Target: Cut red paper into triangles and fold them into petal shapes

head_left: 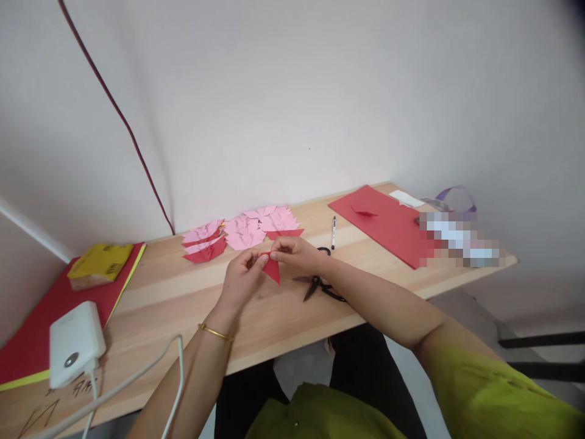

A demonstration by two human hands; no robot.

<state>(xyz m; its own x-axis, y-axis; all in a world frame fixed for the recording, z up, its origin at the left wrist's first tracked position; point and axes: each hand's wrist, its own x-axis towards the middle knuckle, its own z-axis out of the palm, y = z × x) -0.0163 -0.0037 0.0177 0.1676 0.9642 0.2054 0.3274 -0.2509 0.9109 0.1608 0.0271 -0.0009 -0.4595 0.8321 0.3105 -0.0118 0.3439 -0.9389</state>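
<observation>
A small piece of folded red paper (273, 270) is pinched between both of my hands above the wooden table, one corner pointing down. My left hand (245, 273) grips its left side with thumb and fingers. On the upper right side, my right hand (292, 255) holds it with closed fingertips. Black-handled scissors (315, 283) lie with blades spread, partly under my right forearm. Just behind my hands, several pink paper cut-outs (244, 230) with jagged edges lie in a row. Red folded pieces (208, 250) are among them.
A pen (333, 233) lies right of the cut-outs, near a stack of red paper (388, 235). A purple ribbon roll (457, 196) stands at the far right. On the left are a yellow packet (101, 263), red sheets (27, 332) and a white power bank (77, 343) with a cable.
</observation>
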